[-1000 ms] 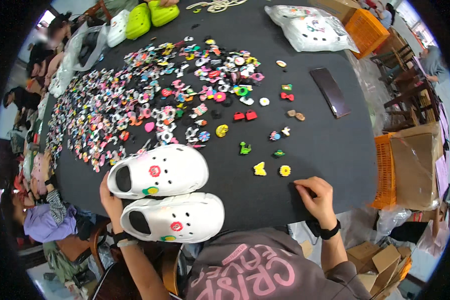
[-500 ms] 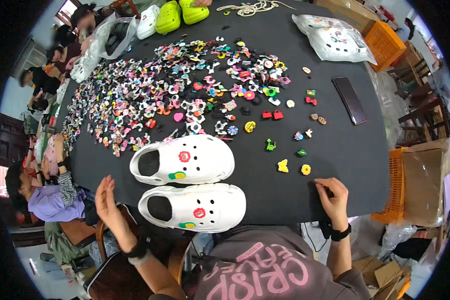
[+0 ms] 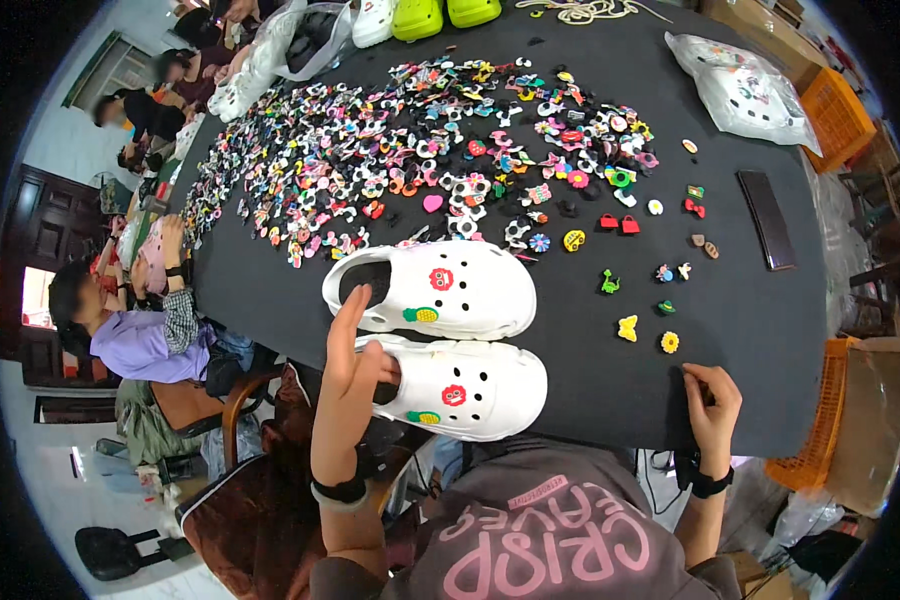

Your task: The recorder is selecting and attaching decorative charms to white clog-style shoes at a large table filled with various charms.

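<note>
Two white clogs, the far clog (image 3: 485, 290) and the near clog (image 3: 500, 395), lie side by side with toes to the right. Each carries a red round charm (image 3: 441, 279) and a pineapple charm (image 3: 421, 314). My left hand (image 3: 345, 385) is at their heel openings, fingers stretched and apart. Part of its fingers overlaps the near clog's opening, so contact there is unclear. My right hand (image 3: 713, 405) rests by the table's near edge, loosely curled with a gap between thumb and fingers, nothing visible in it. Nearest to it are a sunflower charm (image 3: 669, 342) and a yellow butterfly charm (image 3: 627, 328).
A wide heap of colourful shoe charms (image 3: 370, 150) spreads beyond the clogs. Several single charms, including a green dinosaur (image 3: 609, 282), lie to the right. A dark phone-like slab (image 3: 767, 220) and a bagged clog pair (image 3: 745, 90) lie farther right. Green clogs (image 3: 417, 18) stand at the back.
My left hand has moved right, from beside the clogs to their heel openings. The view has shifted, so the table's contents appear displaced. My right hand stays near the table edge.
</note>
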